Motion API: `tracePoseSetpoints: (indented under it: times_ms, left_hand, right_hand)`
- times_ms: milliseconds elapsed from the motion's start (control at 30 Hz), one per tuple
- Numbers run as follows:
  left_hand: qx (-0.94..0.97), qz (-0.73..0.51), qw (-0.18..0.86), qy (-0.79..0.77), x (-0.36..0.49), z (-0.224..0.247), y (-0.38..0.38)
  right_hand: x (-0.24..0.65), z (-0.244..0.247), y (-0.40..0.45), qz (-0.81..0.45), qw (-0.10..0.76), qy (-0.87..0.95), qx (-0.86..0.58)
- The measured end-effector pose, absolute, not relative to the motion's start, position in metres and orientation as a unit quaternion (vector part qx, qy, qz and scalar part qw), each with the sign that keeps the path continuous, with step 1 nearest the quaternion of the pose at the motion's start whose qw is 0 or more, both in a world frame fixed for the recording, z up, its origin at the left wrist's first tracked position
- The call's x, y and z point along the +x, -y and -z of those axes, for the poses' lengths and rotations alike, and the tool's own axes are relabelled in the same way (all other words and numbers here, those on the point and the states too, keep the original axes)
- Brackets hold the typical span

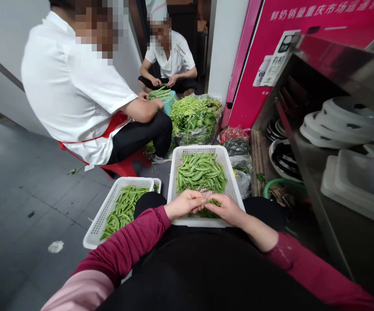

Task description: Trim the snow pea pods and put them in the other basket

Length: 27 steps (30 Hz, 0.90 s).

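Pea pods are lying heaped in white basket between the knees. L hand & R hand are meeting over its near end, thumbs & index fingertips pinched tog.; can't tell what's btwn them. 2nd basket w/ more pods is sitting on floor to L.

Main basket: directly before the wearer; pods inside.
Side basket: on floor, left of main; more pods in it.
Greens heap: beyond main basket.
Bags: right of greens, left of shelving.
Trays: on shelving, far right.
Stool: beyond side basket, under nearer person.
Farther person: behind greens.
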<state>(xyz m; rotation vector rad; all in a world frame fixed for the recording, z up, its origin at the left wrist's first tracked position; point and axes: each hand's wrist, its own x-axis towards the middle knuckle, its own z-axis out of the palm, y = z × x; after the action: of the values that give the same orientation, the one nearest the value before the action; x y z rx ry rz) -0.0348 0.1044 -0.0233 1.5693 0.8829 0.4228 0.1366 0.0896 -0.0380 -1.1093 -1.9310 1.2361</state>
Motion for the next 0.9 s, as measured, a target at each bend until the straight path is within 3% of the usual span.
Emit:
tracePoseSetpoints:
  times_ms: [100, 167, 233, 267, 333, 433, 500, 567, 667, 767, 833, 900]
  left_hand:
    - [0.607, -0.251, 0.579, -0.483, -0.032, 0.049, -0.101]
    - [0.658, -0.191, 0.506, -0.525, -0.035, 0.066, -0.099]
    - [0.739, -0.057, 0.391, -0.546, -0.04, 0.078, -0.099]
    - [0.771, 0.012, 0.333, -0.543, -0.042, 0.082, -0.099]
    - [0.81, 0.098, 0.237, -0.528, -0.046, 0.086, -0.101]
    - [0.842, 0.09, 0.165, -0.505, -0.045, 0.085, -0.103]
    - [0.845, 0.082, 0.154, -0.506, -0.043, 0.086, -0.102]
    - [0.841, 0.099, 0.175, -0.502, -0.043, 0.087, -0.1]
    - [0.83, 0.091, 0.197, -0.515, -0.046, 0.089, -0.096]
    - [0.802, 0.008, 0.222, -0.555, -0.046, 0.084, -0.096]
    - [0.788, -0.061, 0.266, -0.552, -0.042, 0.077, -0.096]
    - [0.786, -0.118, 0.308, -0.523, -0.035, 0.07, -0.094]
  right_hand:
    - [0.131, 0.061, -0.103, -0.475, 0.449, 0.543, -0.527]
    - [0.137, 0.075, -0.121, -0.463, 0.52, 0.434, -0.572]
    - [0.146, 0.083, -0.141, -0.396, 0.523, 0.443, -0.611]
    - [0.15, 0.085, -0.15, -0.342, 0.486, 0.502, -0.628]
    - [0.151, 0.088, -0.161, -0.214, 0.312, 0.683, -0.624]
    - [0.134, 0.099, -0.162, -0.104, 0.041, 0.839, -0.533]
    - [0.118, 0.109, -0.159, -0.101, -0.016, 0.853, -0.511]
    - [0.107, 0.116, -0.159, -0.11, -0.022, 0.851, -0.512]
    - [0.109, 0.114, -0.164, -0.135, -0.005, 0.844, -0.52]
    - [0.125, 0.1, -0.163, -0.167, 0.03, 0.826, -0.537]
    - [0.135, 0.09, -0.154, -0.282, 0.099, 0.771, -0.562]
    - [0.14, 0.083, -0.139, -0.487, 0.219, 0.631, -0.563]
